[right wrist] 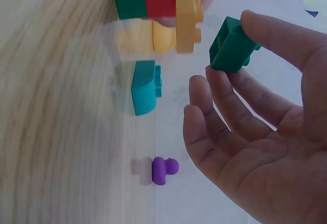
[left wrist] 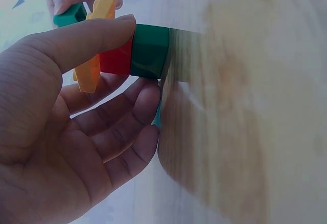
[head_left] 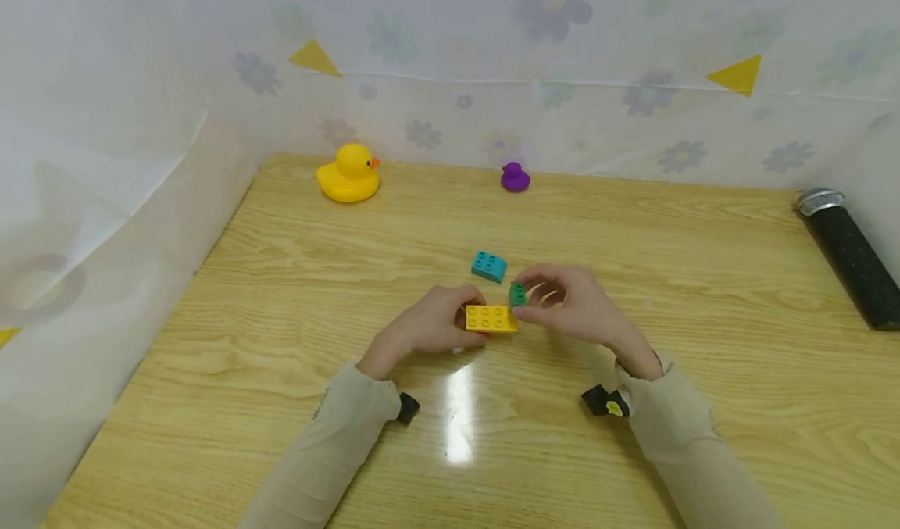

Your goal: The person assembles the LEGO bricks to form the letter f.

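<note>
My left hand [head_left: 443, 322] grips a small stack of toy bricks near the middle of the table. On top of the stack is a yellow brick [head_left: 491, 319] with several studs; under it come a red brick [left wrist: 115, 60] and a green bottom brick [left wrist: 149, 51], which is at the tabletop. Between thumb and fingertips my right hand [head_left: 573, 302] pinches a small green brick [right wrist: 234, 46], held just above and beside the yellow one, apart from it in the right wrist view. A teal brick [head_left: 488, 266] with a curved side lies on the table just beyond both hands.
A yellow rubber duck [head_left: 349, 174] and a smaller purple duck [head_left: 516, 177] stand along the table's back edge. At the far right lies a black microphone [head_left: 852, 259] with a silver head. Flower-patterned white sheeting [head_left: 450, 52] hangs behind the wooden table [head_left: 316, 279].
</note>
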{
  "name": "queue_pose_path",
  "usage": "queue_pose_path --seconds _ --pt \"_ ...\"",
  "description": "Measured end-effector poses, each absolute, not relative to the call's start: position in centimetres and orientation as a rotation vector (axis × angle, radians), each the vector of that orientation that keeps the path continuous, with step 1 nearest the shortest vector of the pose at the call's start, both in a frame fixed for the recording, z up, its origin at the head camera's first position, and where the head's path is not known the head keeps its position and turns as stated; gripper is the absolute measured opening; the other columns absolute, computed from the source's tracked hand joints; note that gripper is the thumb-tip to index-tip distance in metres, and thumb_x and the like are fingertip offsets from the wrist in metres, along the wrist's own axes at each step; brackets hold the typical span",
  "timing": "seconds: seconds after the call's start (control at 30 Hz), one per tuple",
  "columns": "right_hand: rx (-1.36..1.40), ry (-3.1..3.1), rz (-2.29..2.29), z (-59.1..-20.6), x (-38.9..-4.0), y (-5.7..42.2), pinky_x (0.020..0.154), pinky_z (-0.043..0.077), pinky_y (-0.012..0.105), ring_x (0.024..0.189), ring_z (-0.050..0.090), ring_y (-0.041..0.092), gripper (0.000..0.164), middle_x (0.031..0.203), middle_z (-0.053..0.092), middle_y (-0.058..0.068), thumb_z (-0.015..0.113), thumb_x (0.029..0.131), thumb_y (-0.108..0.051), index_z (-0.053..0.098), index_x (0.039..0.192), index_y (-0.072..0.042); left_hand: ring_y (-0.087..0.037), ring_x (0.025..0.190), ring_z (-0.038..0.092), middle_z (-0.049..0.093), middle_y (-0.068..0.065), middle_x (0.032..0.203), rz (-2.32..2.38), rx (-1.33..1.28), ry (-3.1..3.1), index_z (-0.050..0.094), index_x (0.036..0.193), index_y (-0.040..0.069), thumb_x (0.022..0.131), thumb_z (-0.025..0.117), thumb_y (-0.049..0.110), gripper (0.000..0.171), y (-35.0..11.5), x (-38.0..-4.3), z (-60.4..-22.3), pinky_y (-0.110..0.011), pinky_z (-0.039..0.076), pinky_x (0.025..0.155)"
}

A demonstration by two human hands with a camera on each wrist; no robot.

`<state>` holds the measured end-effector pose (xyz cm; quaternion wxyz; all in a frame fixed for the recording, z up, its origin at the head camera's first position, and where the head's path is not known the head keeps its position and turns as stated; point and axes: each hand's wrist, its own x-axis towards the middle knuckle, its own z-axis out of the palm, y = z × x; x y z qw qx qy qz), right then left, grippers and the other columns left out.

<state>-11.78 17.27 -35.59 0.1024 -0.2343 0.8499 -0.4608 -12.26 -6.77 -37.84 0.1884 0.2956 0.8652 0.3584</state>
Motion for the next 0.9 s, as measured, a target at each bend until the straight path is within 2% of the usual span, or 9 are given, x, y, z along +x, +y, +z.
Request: queue_pose_path --seconds 0.13,0.37,0.63,0.9 --pt "-0.737 2.503 -1.380 -35.6 -11.4 16.5 0.074 0.054 0.035 0.083 0.062 0.021 0.036 0.102 0.067 0.006 0.078 0.080 -0.011 0.065 0.113 -0.003 -0.011 0.069 0.051 0.061 0.002 0.091 0.997 0.858 2.437 0.060 0.111 0.010 0.083 0.076 0.021 0.034 -6.6 -12.2 -37.9 -0.022 0.043 0.061" --pt "-0.827 2.599 -1.316 -35.6 -10.7 15.3 0.079 0.051 0.045 0.093 0.061 0.021 0.037 0.103 0.067 0.002 0.081 0.077 -0.015 0.067 0.111 -0.008 -0.011 0.068 0.051 0.062 0.001 0.092 1.015 0.868 2.425 0.059 0.112 0.008 0.084 0.076 0.020 0.035 -6.5 -12.1 -37.9 -0.022 0.043 0.060" --pt "-0.904 2.634 -1.259 -36.3 -10.5 14.4 0.083 0.047 0.045 0.094 0.060 0.018 0.036 0.105 0.068 -0.001 0.080 0.079 -0.020 0.067 0.111 -0.010 -0.010 0.059 0.049 0.058 0.002 0.079 1.025 0.881 2.429 0.059 0.109 0.009 0.085 0.074 0.023 0.031 -6.6 -12.0 -37.8 -0.022 0.042 0.054" --pt "-0.913 2.658 -1.252 -36.5 -10.4 14.1 0.084 0.047 0.046 0.091 0.060 0.017 0.037 0.103 0.068 0.001 0.082 0.077 -0.016 0.067 0.110 -0.009 -0.010 0.061 0.049 0.056 0.002 0.076 1.012 0.868 2.431 0.059 0.103 0.011 0.085 0.075 0.023 0.027 -6.6 -12.0 -37.7 -0.022 0.041 0.056"
